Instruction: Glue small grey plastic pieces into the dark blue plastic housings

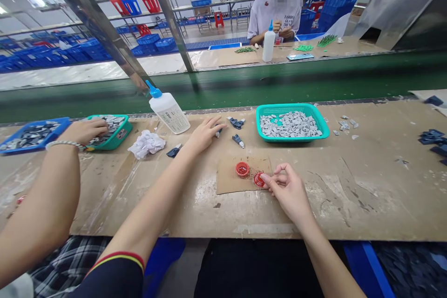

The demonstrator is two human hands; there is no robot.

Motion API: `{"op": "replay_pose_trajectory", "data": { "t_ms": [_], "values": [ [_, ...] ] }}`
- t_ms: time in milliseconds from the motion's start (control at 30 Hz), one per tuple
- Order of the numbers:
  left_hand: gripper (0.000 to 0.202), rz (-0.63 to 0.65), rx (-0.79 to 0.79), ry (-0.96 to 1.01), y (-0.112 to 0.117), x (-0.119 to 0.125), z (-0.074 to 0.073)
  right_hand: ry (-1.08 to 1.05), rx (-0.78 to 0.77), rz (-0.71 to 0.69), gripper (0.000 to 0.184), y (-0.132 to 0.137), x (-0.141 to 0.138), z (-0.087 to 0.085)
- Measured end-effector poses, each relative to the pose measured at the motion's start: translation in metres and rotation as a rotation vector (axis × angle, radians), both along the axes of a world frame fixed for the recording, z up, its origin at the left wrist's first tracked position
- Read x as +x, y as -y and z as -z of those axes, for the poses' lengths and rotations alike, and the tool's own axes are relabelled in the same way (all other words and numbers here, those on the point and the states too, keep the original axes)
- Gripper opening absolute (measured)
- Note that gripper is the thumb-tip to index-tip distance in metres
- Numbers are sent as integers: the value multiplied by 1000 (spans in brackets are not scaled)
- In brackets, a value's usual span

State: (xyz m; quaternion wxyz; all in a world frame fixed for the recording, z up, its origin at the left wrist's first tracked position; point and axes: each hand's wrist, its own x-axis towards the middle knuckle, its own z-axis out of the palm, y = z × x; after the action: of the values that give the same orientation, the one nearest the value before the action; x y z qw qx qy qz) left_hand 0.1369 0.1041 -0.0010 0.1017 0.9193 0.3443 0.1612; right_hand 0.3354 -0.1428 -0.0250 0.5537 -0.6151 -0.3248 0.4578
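Red plastic caps (242, 169) sit on a brown cardboard scrap (226, 181); the right hand (286, 191) pinches one, while the left hand (204, 135), open and empty, lies at eleven o'clock beside a dark blue plastic clip (236, 123).

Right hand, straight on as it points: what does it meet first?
The small red cap on the cardboard piece; the right hand looks already against it, though depth is hard to judge. A second red cap lies beyond.
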Motion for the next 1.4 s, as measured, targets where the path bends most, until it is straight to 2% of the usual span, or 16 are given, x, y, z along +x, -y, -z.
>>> {"op": "replay_pose_trajectory", "data": {
  "t_ms": [67, 133, 200, 267, 367, 467, 500, 600, 633, 667, 800, 933, 1067, 1400],
  "values": [
    [40, 97, -92, 37, -15, 11, 1, 16, 0, -7, 41, 0, 0, -1],
    [31, 129, -170, 108, -23, 16, 1, 13, 9, -8, 43, 0, 0, -2],
    [24, 88, -218, 229, -22, 18, 0, -24, 17, -9, 45, 0, 1, -4],
    [23, -14, -248, 391, -12, 17, -1, -76, 22, -14, 47, 2, 3, -8],
    [34, -181, -338, 620, 23, 12, -5, -135, 34, -22, 48, 7, 7, -18],
    [39, -240, -533, 746, 70, 5, -15, -183, 34, -28, 48, 12, 11, -31],
    [36, -250, -661, 810, 86, 3, -19, -196, 31, -30, 48, 13, 12, -35],
    [28, -333, -1203, 1145, 126, 1, -29, -207, 36, -25, 47, 16, 12, -47],
    [26, -361, -1306, 1228, 137, 2, -30, -204, 42, -20, 47, 16, 10, -51],
    [24, -377, -1335, 1272, 146, 4, -30, -199, 49, -16, 47, 17, 9, -54],
    [25, -355, -1188, 1274, 174, 15, -24, -176, 83, -17, 47, 18, 1, -67],
    [31, -306, -1115, 1203, 190, 21, -24, -162, 91, -70, 45, 17, -10, -75],
    [25, -274, -1110, 1165, 197, 23, -29, -174, 77, -106, 45, 15, -21, -77],
    [29, -320, -1093, 1134, 205, 26, -31, -133, 35, -152, 43, 10, -29, -70]
  ]
}}
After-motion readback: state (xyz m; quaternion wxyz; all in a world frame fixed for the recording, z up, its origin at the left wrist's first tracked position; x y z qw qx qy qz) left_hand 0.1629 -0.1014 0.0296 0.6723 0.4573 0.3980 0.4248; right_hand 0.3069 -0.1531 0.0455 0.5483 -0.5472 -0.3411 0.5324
